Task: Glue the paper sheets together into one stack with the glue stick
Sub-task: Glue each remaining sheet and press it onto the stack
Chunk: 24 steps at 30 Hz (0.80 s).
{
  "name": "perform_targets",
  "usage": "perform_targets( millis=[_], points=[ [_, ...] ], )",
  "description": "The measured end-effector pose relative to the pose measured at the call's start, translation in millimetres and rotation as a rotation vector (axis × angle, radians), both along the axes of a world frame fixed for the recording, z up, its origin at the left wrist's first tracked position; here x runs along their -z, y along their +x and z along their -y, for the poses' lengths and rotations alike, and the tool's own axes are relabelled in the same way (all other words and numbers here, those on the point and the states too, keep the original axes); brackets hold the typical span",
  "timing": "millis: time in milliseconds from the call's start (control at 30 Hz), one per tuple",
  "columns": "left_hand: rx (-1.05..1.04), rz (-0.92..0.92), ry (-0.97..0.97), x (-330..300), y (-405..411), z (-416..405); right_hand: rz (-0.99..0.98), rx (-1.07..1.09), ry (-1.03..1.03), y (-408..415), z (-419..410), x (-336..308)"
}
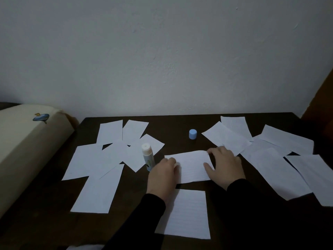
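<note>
A white lined paper sheet [191,165] lies in the middle of the dark table [173,123]. My left hand [162,175] rests on its left edge, fingers bent over the paper. My right hand [223,165] lies flat on its right side, thumb and fingertips spread on the sheet. An uncapped glue stick [148,156] stands upright just left of my left hand. Its blue cap [192,134] stands apart, farther back. Another lined sheet [187,213] lies nearer to me, partly under my left sleeve.
Several loose sheets [100,159] overlap on the left of the table, and several more sheets [273,156] overlap on the right. A cream cushion [23,141] lies beyond the table's left edge. A pale wall stands right behind the table.
</note>
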<state>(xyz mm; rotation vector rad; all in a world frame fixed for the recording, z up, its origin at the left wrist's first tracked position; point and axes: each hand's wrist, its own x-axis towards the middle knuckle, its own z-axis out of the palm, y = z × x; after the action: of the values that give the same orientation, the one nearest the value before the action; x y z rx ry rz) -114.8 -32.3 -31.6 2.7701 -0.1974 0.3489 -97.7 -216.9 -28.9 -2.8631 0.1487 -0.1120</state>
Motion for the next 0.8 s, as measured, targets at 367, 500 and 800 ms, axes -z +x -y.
perform_targets(
  millis=[367,500,800],
  points=[
    [0.193,-0.399,0.284,18,15,16,-0.315,-0.441,-0.223,5,-28,16],
    [0.121,-0.435,0.264,20,14,18,-0.323,-0.39,-0.193,5,-29,21],
    [-0.033,-0.509,0.274,17,10,19,-0.352,-0.25,-0.155,2,-29,21]
  ],
)
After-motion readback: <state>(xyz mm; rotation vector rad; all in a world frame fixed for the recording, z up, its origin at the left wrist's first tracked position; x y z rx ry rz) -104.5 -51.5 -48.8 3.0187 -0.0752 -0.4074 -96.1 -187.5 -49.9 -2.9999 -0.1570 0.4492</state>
